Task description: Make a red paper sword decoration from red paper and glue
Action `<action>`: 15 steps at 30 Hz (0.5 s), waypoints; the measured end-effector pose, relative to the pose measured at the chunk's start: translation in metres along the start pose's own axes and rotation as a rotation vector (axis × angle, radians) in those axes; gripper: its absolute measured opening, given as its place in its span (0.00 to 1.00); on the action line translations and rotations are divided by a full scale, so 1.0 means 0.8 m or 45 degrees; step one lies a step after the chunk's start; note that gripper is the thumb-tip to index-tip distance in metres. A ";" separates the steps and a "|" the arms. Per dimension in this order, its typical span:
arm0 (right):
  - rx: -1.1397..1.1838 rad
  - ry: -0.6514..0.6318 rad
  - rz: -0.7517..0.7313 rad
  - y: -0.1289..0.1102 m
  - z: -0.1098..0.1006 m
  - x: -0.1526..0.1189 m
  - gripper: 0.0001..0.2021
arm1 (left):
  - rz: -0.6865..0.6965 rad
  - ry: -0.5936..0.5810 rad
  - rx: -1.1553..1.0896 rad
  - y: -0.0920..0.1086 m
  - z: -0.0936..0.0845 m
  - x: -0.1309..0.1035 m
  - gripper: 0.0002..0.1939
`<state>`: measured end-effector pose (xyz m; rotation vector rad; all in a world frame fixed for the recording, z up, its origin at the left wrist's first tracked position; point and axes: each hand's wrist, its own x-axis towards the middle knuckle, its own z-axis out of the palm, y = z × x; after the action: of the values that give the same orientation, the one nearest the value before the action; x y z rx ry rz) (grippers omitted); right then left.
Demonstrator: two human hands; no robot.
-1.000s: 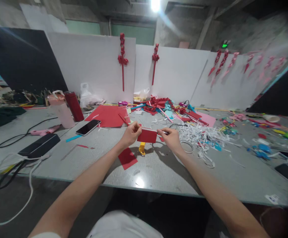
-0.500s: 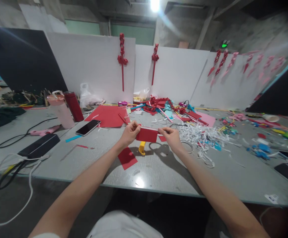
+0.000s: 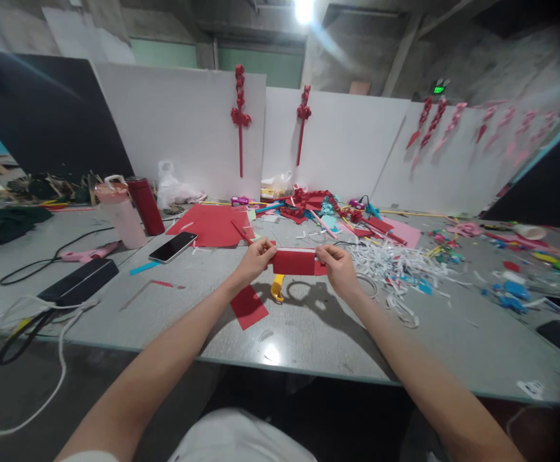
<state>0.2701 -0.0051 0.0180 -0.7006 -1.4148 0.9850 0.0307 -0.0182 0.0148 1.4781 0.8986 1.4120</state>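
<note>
Red card (image 3: 293,263) up off table (image 3: 309,346), between our hands. Left hand (image 3: 258,256) pinches left end; right hand (image 3: 335,262) pinches at top right corner, card or white edge, can't tell. Top looks straight, so we seem to have it steady.

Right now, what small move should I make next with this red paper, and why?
I'd probably run your right hand inward along the pale strip to flatten it: it edges the top of the red paper, and your left hand pinches the other end.
</note>
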 end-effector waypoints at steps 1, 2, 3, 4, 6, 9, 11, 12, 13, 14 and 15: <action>0.057 -0.013 0.018 -0.001 0.000 -0.001 0.15 | -0.031 -0.033 -0.041 0.000 0.001 0.000 0.19; 0.113 -0.028 0.037 -0.003 0.001 -0.001 0.14 | -0.058 -0.068 -0.081 -0.001 0.003 -0.001 0.20; 0.167 -0.044 0.052 -0.004 0.002 -0.002 0.14 | -0.081 -0.103 -0.116 -0.001 0.004 -0.002 0.20; 0.215 -0.057 0.065 -0.006 0.003 -0.004 0.14 | -0.104 -0.136 -0.143 -0.002 0.005 -0.002 0.21; 0.294 -0.078 0.093 -0.009 0.005 -0.006 0.14 | -0.149 -0.202 -0.174 -0.004 0.007 -0.004 0.22; 0.376 -0.111 0.150 -0.011 0.009 -0.010 0.13 | -0.198 -0.298 -0.142 -0.009 0.008 -0.006 0.20; 0.380 -0.132 0.177 -0.010 0.010 -0.012 0.14 | -0.197 -0.358 -0.060 -0.011 0.007 -0.006 0.16; 0.367 -0.136 0.179 -0.008 0.010 -0.012 0.14 | -0.179 -0.371 -0.004 -0.012 0.005 -0.006 0.13; 0.338 -0.135 0.172 -0.007 0.010 -0.012 0.15 | -0.147 -0.363 0.056 -0.012 0.003 -0.005 0.10; 0.278 -0.139 0.165 -0.005 0.009 -0.011 0.16 | -0.103 -0.332 0.110 -0.011 0.001 -0.004 0.09; 0.202 -0.149 0.155 -0.003 0.008 -0.011 0.17 | -0.056 -0.282 0.154 -0.010 -0.001 -0.003 0.10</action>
<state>0.2650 -0.0152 0.0165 -0.6257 -1.3896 1.2364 0.0301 -0.0175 0.0068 1.6582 0.8829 1.1519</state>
